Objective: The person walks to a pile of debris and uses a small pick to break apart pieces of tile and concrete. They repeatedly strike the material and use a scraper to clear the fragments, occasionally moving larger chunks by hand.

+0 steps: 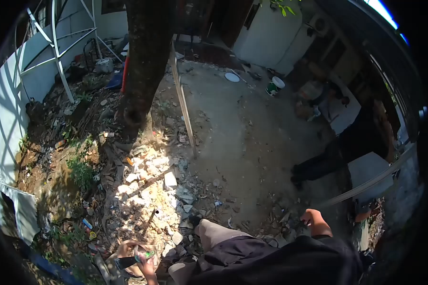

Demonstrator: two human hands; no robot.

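At the lower left, my left hand (148,269) is closed around a small, clear-looking packet (144,254) with green and pink on it. A black, flat-ended piece (126,262) sticks out beside the packet, and tan material (125,248) surrounds it; I cannot make out what either is. My right hand (316,221) is held out to the right of my body, its fingers curled in with nothing visible in them. A thin stick (150,222) rises from the sunlit rubble (150,190) just beyond my left hand.
A tree trunk (146,66) stands ahead, with a wooden plank (182,102) beside it. Another person (356,137) in dark clothes is at the right. A pale curved strip (366,184) reaches towards my right hand. A white metal frame (57,52) stands far left.
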